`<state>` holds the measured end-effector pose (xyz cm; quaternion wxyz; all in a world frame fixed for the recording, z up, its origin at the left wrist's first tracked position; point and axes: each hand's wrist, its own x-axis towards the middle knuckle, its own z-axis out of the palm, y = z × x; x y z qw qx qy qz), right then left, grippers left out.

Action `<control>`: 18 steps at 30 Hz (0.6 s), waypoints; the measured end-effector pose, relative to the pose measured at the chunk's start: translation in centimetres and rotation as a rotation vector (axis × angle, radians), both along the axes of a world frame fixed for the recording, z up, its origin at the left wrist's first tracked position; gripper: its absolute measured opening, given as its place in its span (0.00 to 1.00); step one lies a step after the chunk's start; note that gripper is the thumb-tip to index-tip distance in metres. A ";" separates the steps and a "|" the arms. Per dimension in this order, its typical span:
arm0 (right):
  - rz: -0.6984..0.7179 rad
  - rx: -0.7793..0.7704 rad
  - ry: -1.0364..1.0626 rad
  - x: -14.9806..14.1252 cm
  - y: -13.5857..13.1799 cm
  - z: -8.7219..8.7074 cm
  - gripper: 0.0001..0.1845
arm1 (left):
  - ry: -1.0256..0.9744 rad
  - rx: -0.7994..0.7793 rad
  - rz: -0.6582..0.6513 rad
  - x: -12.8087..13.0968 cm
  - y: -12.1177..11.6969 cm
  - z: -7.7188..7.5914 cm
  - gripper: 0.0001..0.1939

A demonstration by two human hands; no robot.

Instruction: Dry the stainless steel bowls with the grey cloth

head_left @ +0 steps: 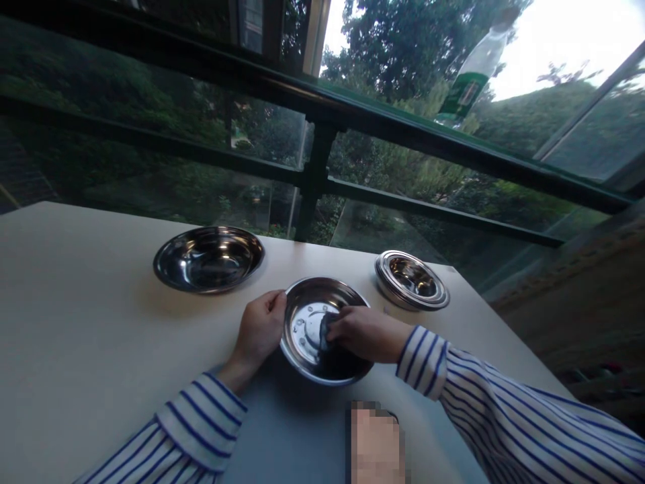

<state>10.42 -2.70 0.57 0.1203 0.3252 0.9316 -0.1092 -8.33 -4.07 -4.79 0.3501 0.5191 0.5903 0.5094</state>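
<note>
With my left hand [259, 331] I pinch the rim of the middle bowl [307, 323]. My right hand [360, 331] is inside it, fingers closed on a dark cloth [327, 331]. One bowl [209, 259] stands beyond, to the left; the stacked bowls [410, 279] are to the right.

The left hand [262, 327] pinches the rim of a steel bowl [308, 296] above the tabletop [91, 289], and here's the right hand [365, 331] inside, pressing a dark cloth [326, 329] against the metal!
</note>
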 end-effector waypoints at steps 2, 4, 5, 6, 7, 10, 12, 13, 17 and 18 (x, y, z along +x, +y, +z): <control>0.086 -0.040 0.052 -0.9 -0.8 -0.1 0.13 | 0.000 -0.005 -0.005 0.0 0.0 0.0 0.16; 0.111 -0.036 0.098 -2.0 -0.8 -0.6 0.14 | 0.003 -0.002 -0.011 -0.1 -0.1 0.0 0.16; 0.099 -0.021 0.115 -2.4 -0.4 -0.9 0.14 | 0.007 0.003 -0.014 -0.1 -0.1 0.0 0.16; 0.071 0.003 0.128 -2.6 0.1 -1.2 0.13 | 0.011 0.007 -0.015 -0.2 -0.1 0.0 0.16; 0.040 0.029 0.138 -2.6 0.7 -1.4 0.13 | 0.016 0.011 -0.016 -0.2 -0.1 0.0 0.16; -0.059 0.107 0.149 -1.7 2.1 -1.7 0.13 | 0.035 0.011 -0.013 -0.3 0.0 -0.2 0.16; -0.097 0.141 0.150 -1.0 2.1 -1.6 0.14 | 0.041 0.009 -0.011 -0.2 0.0 -0.3 0.16; -0.098 0.145 0.151 -0.9 1.8 -1.5 0.14 | 0.042 0.008 -0.010 -0.2 0.0 -0.3 0.16; 0.026 0.058 0.165 -1.4 0.0 -1.4 0.11 | 0.038 0.001 -0.005 0.0 0.0 -0.3 0.16; 0.065 0.028 0.168 -1.6 -0.3 -1.4 0.11 | 0.038 -0.001 -0.008 0.0 0.0 -0.3 0.16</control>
